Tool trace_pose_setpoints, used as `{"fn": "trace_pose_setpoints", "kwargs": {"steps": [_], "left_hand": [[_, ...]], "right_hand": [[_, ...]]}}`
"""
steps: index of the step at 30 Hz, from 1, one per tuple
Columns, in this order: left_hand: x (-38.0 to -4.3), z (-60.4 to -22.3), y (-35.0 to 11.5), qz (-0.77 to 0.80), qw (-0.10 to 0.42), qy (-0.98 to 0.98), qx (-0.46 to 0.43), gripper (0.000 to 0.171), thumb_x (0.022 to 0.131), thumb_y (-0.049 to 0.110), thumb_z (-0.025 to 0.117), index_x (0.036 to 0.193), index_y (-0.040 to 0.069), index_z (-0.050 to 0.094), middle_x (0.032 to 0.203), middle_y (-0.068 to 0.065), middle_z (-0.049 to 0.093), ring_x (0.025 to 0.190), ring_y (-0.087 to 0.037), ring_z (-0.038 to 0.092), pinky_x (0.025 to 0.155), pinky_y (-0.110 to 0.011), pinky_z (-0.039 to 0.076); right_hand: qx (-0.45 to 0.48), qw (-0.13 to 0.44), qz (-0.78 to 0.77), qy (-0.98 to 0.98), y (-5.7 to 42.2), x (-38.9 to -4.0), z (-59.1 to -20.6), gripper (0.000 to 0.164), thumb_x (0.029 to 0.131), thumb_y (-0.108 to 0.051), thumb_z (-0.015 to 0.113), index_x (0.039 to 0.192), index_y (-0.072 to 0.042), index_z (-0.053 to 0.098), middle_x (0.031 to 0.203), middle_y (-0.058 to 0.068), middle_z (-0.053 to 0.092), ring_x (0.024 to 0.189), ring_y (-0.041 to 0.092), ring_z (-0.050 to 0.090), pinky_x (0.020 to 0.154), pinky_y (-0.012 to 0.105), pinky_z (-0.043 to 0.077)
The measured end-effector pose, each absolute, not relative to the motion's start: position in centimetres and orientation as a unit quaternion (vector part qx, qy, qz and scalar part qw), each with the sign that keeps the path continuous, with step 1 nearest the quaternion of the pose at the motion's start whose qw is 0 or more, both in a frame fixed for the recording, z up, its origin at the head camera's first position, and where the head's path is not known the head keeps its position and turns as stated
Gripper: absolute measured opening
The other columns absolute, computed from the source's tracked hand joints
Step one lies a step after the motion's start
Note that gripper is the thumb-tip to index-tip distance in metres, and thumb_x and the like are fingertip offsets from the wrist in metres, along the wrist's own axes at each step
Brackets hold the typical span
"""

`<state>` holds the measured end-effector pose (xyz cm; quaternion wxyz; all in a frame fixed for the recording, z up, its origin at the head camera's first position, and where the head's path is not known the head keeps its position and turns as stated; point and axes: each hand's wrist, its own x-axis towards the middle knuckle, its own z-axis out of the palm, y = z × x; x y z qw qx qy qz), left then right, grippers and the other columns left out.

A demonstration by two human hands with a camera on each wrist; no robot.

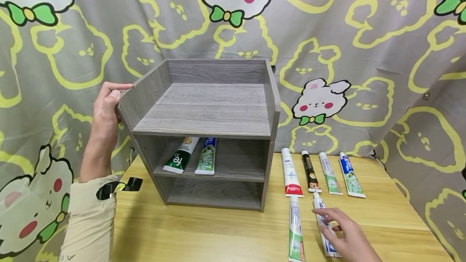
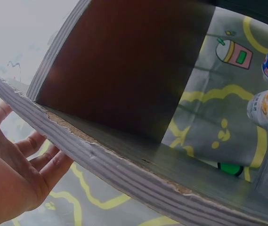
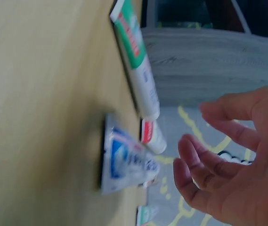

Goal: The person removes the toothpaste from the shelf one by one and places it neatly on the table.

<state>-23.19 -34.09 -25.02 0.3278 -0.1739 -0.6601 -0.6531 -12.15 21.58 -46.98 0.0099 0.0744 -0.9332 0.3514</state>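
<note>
My left hand point(image 1: 106, 110) grips the upper left side panel of a grey wood-grain shelf point(image 1: 204, 108). In the left wrist view, its fingers lie on the outer face of the panel. Over a white and blue toothpaste tube point(image 1: 318, 204) hovers my right hand point(image 1: 345, 229), fingers loosely bent and partly covering the tube. The right wrist view shows a gap between those fingers and the tube. Left of that tube lies a white and green toothpaste tube point(image 1: 295, 229). Inside the shelf's middle compartment rest a dark green and white tube point(image 1: 183, 153) and a blue and green tube point(image 1: 207, 157).
Behind the right hand, a row of tubes lies on the wooden table point(image 1: 204, 233): a white and red Colgate tube point(image 1: 291, 173), a black one point(image 1: 311, 172), a white and green one point(image 1: 330, 174), a blue and green one point(image 1: 351, 175). A patterned curtain point(image 1: 240, 43) hangs behind.
</note>
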Motion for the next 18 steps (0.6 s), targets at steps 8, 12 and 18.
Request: {"fn": "trace_pose_setpoints", "kwargs": {"steps": [8, 12, 18], "left_hand": [[-22.8, -25.1, -34.5, -0.667, 0.309, -0.649, -0.195, 0.033, 0.102, 0.021, 0.046, 0.124, 0.005, 0.065, 0.097, -0.011, 0.065, 0.069, -0.018, 0.056, 0.054, -0.025, 0.043], [-22.8, -25.0, -34.6, -0.664, 0.294, -0.654, -0.212, 0.034, 0.104, 0.02, 0.045, 0.127, 0.004, 0.063, 0.095, -0.01, 0.065, 0.066, -0.016, 0.055, 0.05, -0.024, 0.042], [-22.7, -25.0, -34.2, -0.657, 0.297, -0.664, -0.197, 0.034, 0.104, 0.022, 0.046, 0.127, 0.006, 0.064, 0.095, -0.009, 0.064, 0.064, -0.016, 0.053, 0.048, -0.024, 0.038]], "right_hand": [[0.185, 0.084, 0.367, -0.908, 19.9, -11.8, -46.5, 0.036, 0.09, -0.005, 0.077, 0.121, -0.022, 0.071, 0.114, -0.007, 0.068, 0.09, 0.006, 0.064, 0.069, 0.026, 0.056], [0.208, 0.077, 0.367, -0.904, 19.5, -11.9, -46.3, 0.037, 0.09, -0.005, 0.077, 0.123, -0.02, 0.07, 0.116, -0.005, 0.068, 0.092, 0.008, 0.064, 0.069, 0.026, 0.055], [0.228, 0.055, 0.386, -0.892, 18.3, -11.9, -45.8, 0.038, 0.092, -0.007, 0.075, 0.125, -0.024, 0.069, 0.12, -0.006, 0.066, 0.095, 0.007, 0.064, 0.073, 0.027, 0.056]]}}
